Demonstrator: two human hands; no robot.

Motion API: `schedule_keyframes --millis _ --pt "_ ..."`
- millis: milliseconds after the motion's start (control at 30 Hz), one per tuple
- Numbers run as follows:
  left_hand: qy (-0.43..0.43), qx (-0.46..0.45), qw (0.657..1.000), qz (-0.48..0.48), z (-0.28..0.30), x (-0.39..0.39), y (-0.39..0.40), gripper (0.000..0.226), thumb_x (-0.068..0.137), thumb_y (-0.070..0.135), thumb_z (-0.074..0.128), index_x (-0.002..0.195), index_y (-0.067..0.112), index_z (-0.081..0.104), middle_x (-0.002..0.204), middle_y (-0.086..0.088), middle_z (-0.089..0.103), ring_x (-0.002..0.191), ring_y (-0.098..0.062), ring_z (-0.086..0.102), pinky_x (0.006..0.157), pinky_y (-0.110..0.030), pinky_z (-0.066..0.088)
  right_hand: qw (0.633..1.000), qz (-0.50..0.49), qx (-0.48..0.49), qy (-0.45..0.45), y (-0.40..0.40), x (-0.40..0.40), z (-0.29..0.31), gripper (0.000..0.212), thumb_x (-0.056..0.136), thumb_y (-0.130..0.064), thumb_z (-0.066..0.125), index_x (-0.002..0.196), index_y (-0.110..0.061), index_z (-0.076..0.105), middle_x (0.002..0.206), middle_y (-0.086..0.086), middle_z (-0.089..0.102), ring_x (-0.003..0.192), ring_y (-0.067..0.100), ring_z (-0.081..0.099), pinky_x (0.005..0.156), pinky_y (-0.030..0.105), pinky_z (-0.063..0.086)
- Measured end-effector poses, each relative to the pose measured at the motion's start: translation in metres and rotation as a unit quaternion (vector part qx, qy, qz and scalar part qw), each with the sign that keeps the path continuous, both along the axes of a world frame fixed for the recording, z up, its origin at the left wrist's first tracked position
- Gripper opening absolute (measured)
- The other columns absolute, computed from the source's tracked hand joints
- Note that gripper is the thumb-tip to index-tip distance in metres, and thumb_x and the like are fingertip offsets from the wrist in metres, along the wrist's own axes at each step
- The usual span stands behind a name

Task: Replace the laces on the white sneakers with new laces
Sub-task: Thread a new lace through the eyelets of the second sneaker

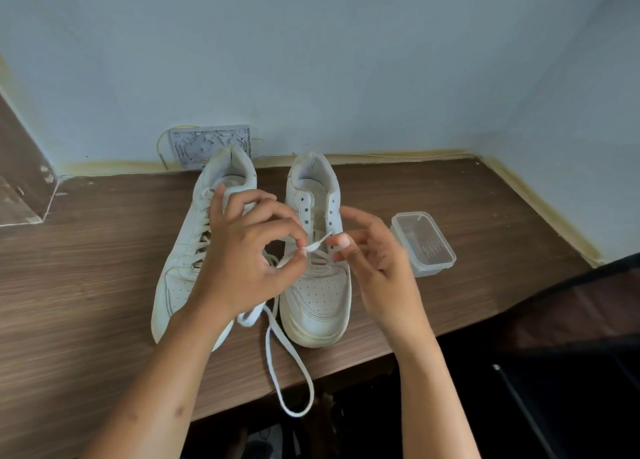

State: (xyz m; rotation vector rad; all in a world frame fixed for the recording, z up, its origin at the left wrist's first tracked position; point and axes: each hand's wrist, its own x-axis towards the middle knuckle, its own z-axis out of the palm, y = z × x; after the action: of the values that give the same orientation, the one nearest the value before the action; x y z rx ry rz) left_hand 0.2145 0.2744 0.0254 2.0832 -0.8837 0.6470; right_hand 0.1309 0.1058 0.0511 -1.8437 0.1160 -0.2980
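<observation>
A white lace (289, 354) trails off the wooden table's (467, 216) front edge, its tip pinched in the left hand (249, 254) above the right sneaker (317, 261). The right hand (374, 254) hovers beside that tip, fingers loosely curled, gripping nothing. The left sneaker (194, 250) stays laced. A clear plastic container (424, 243) sits nearby.

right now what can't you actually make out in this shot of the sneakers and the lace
Head view only:
- Left sneaker: the left hand covers much of its lacing.
- Lace: its path behind that hand is hidden; the right hand blurs, so contact with the tip is unclear.
- Plastic container: contents too small to identify.
- Under the table: too dark.
</observation>
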Motion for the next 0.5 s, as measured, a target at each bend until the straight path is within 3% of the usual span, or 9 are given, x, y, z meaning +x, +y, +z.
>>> schedule_keyframes --millis 67,167,267,400,500 --pt "-0.009 0.006 1.000 0.002 -0.001 0.000 0.000 0.010 0.073 0.038 0.065 0.070 0.029 0.068 0.091 0.019 0.064 0.110 -0.020 0.052 0.106 -0.067 0.019 1.000 0.010 0.019 0.005 0.001 0.002 -0.001 0.035 0.094 -0.024 0.062 0.129 -0.023 0.057 0.097 0.003 0.071 0.090 0.017 0.068 0.087 0.034 0.056" --pt "-0.019 0.016 1.000 -0.001 0.000 -0.001 -0.001 0.012 0.073 0.038 0.064 0.069 0.028 0.069 0.090 0.016 0.065 0.109 -0.022 0.053 0.106 -0.068 0.018 0.999 0.004 0.042 0.015 0.004 0.006 -0.005 0.022 0.090 -0.017 0.068 0.112 -0.017 0.067 0.092 0.007 0.072 0.089 0.021 0.068 0.085 0.034 0.056" --pt "-0.026 0.028 0.999 -0.001 0.001 -0.002 -0.003 0.013 0.074 0.039 0.063 0.072 0.027 0.069 0.091 0.016 0.065 0.109 -0.022 0.053 0.109 -0.066 0.016 0.997 -0.003 0.069 0.014 0.004 0.007 -0.007 0.010 0.088 -0.010 0.070 0.099 -0.009 0.071 0.089 0.008 0.073 0.086 0.020 0.069 0.080 0.025 0.054" --pt "-0.037 0.043 0.998 0.023 0.001 -0.005 -0.005 0.023 0.081 0.046 0.064 0.092 0.028 0.074 0.099 0.017 0.067 0.112 -0.020 0.054 0.111 -0.065 0.015 0.998 -0.017 0.064 0.000 0.005 0.009 -0.009 0.009 0.091 -0.011 0.068 0.098 -0.011 0.073 0.088 0.006 0.074 0.086 0.021 0.070 0.082 0.030 0.056" --pt "-0.062 0.033 0.997 0.036 0.000 -0.006 -0.013 0.025 0.087 0.046 0.065 0.099 0.028 0.077 0.095 0.014 0.071 0.106 -0.018 0.058 0.110 -0.066 0.019 0.996 -0.035 0.084 -0.017 0.007 0.010 -0.009 0.010 0.090 -0.009 0.068 0.099 -0.010 0.073 0.088 0.006 0.075 0.085 0.019 0.071 0.079 0.026 0.056"
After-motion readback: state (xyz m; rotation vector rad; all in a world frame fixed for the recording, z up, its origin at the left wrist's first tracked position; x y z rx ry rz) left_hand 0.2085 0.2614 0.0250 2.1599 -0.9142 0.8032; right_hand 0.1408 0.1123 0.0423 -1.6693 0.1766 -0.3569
